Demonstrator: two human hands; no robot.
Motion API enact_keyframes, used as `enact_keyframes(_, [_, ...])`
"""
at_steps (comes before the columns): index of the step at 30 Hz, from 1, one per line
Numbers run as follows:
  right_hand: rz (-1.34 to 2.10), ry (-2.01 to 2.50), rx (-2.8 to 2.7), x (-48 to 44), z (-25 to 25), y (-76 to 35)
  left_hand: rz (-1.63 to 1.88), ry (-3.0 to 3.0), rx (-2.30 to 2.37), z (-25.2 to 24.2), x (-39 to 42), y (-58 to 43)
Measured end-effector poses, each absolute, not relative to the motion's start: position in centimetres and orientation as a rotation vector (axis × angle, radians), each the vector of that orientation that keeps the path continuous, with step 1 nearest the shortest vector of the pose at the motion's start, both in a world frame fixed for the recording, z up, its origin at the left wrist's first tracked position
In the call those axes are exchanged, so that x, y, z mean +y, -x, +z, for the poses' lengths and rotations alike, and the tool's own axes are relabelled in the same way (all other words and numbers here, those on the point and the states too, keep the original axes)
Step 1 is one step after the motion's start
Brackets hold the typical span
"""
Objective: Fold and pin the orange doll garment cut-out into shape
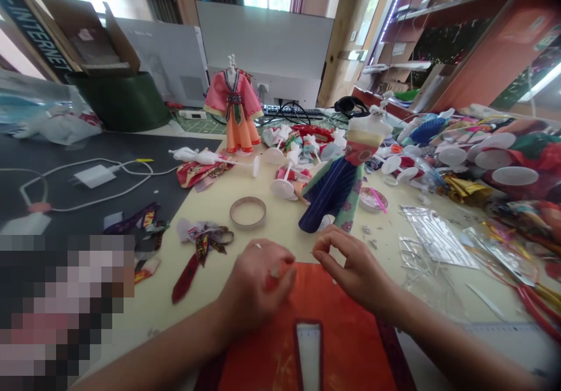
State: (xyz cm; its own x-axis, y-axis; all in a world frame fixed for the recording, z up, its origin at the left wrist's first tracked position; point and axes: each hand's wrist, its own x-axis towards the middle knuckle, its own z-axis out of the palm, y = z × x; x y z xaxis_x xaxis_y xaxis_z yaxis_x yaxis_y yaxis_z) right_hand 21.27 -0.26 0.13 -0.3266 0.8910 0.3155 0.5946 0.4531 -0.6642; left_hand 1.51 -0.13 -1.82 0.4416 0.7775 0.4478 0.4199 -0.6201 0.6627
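An orange-red cloth piece (350, 332) with dark red edging lies in front of me, a narrow dark-rimmed slot at its near middle. Over its upper left corner my left hand (258, 286) is curled, thumb against fingers; a bit of red shows between them, but I cannot make out what it is. My right hand (350, 265) hovers by the upper right corner, thumb and forefinger pinched on something too small to name. Just beyond the hands stands a doll-size dress form (370, 127) wearing a navy and pale green floral dress (328, 189).
A tape roll (248, 212) and fabric scraps (205, 239) lie to the left. Farther back stands a pink and orange robe (234, 107) on a form. White stands and doll clothes pile up at right, near scissors (504, 259). A monitor (263, 46) stands behind.
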Motion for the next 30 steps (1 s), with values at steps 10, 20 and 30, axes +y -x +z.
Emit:
enact_keyframes(10, [0.817,1.324,-2.524,2.1,1.7,-18.8,0.864,-3.039,1.030,-3.3,-4.0,-3.3])
enact_keyframes(20, [0.906,1.413,-2.736,4.7,1.6,-16.7,0.600,-3.086,1.147,-4.4,-4.4,-3.1])
enact_keyframes(30, [0.929,1.431,-2.769,4.8,1.7,-16.5,0.553,-3.084,1.153,-4.2,-4.1,-3.2])
